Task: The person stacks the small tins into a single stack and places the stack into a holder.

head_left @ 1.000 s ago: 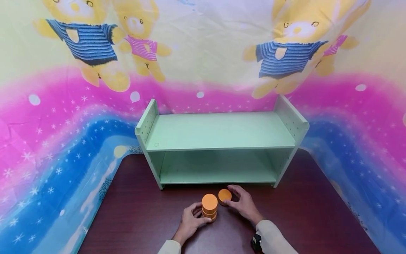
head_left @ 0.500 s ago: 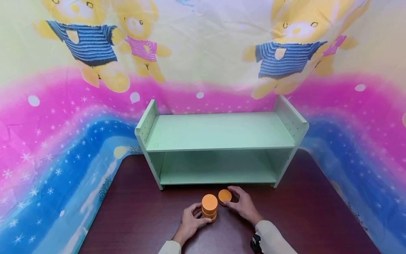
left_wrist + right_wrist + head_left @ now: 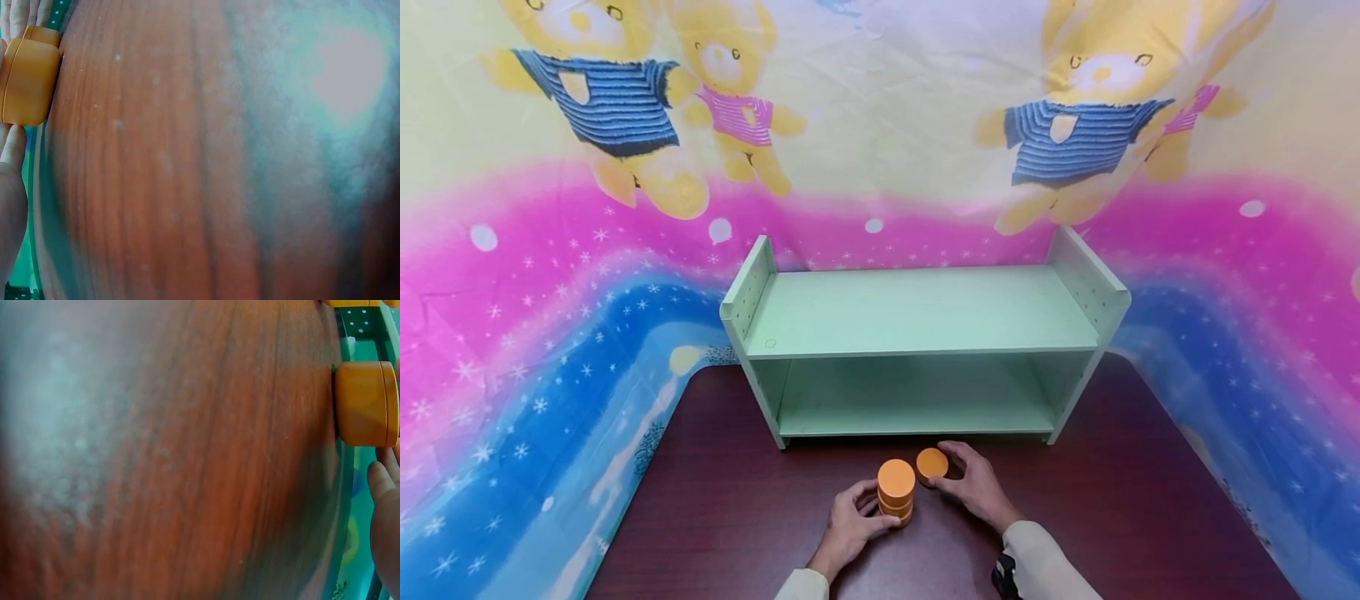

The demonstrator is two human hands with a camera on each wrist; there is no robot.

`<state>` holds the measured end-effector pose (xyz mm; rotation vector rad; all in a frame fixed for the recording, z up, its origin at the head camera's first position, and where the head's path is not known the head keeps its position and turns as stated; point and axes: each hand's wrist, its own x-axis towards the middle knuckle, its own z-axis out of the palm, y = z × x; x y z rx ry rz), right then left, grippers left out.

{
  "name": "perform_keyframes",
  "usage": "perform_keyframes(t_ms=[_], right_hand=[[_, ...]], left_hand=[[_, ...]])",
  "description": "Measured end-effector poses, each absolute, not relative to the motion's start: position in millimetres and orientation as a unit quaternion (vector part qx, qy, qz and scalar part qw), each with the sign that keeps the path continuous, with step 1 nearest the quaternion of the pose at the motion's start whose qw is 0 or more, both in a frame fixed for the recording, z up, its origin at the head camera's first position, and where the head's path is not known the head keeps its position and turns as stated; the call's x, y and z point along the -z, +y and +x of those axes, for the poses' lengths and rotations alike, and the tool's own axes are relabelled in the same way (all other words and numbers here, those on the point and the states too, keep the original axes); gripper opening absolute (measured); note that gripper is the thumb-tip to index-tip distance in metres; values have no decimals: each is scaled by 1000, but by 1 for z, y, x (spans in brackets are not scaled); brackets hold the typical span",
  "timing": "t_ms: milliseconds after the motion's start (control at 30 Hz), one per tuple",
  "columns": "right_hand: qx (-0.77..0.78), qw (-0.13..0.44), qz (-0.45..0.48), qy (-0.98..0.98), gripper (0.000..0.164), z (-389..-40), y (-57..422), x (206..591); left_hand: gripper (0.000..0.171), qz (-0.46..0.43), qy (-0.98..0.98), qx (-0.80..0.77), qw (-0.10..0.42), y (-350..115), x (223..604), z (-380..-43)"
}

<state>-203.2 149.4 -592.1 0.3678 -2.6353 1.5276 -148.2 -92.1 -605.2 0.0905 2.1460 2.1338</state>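
Note:
A short stack of orange round lidded tins (image 3: 896, 482) stands on the table, left of a single orange round tin (image 3: 932, 464). My left hand (image 3: 850, 521) holds the stack from the left, its thumb at the near side and fingers behind. My right hand (image 3: 977, 483) pinches the single tin between thumb and fingers from the right. In the left wrist view, an orange tin (image 3: 31, 81) shows its lid seam, the thumb against its side. The right wrist view has the single tin (image 3: 362, 403) resting on the wood, fingers partly cut off.
Behind the hands a pale green two-tier shelf (image 3: 917, 312) stands on the dark red-brown table (image 3: 722, 500). A cloth printed with bears (image 3: 865, 125) hangs behind and along both sides. The right wrist wears a dark watch (image 3: 1004, 573).

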Motion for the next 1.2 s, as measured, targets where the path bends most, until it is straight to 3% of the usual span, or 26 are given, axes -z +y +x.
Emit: perform_keyframes(t_ms=[1200], right_hand=[[-507,30,121,-853,55,-204,150,593]], left_hand=[[63,31,711,-701,52,-91,606,-148]])
